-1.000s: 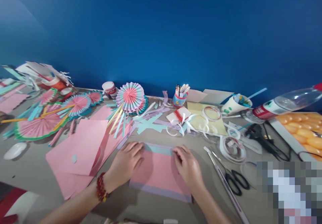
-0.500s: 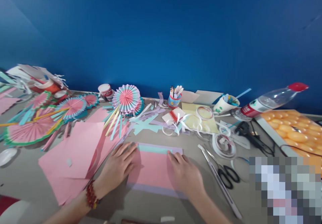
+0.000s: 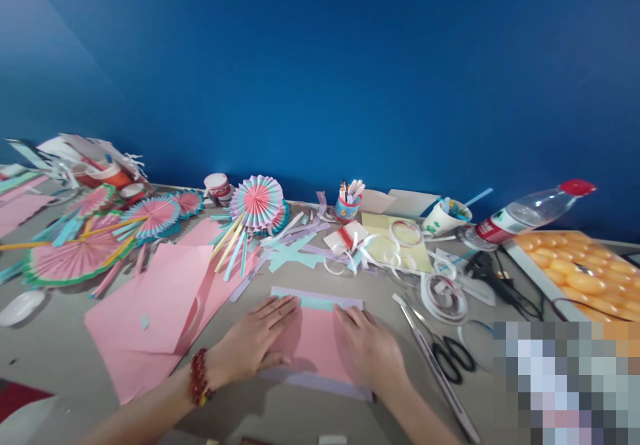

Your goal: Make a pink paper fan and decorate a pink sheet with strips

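A pink sheet of paper (image 3: 320,341) lies flat in front of me, with a light-teal strip (image 3: 324,305) across its far side and lilac paper (image 3: 327,388) showing along the far and near edges. My left hand (image 3: 265,335) rests on the sheet's left part, fingers stretched out and fingertips on the teal strip. At the right end of that strip, my right hand (image 3: 373,345) presses down with slightly bent fingers; its thumb is hidden. Both hands lie on the paper without gripping it. A bead bracelet (image 3: 199,377) circles the left wrist.
Pink sheets (image 3: 165,298) and folded paper rosettes (image 3: 256,201) lie to the left. On the right are a utility knife (image 3: 435,365), scissors (image 3: 453,355), white tape rolls (image 3: 443,295), a glue gun (image 3: 493,271) and a plastic bottle (image 3: 530,213). A pencil cup (image 3: 348,206) stands behind paper scraps.
My left hand has slid right, from the sheet's left edge onto the paper and along the teal strip. The right hand stays nearly in place. The view has shifted slightly.
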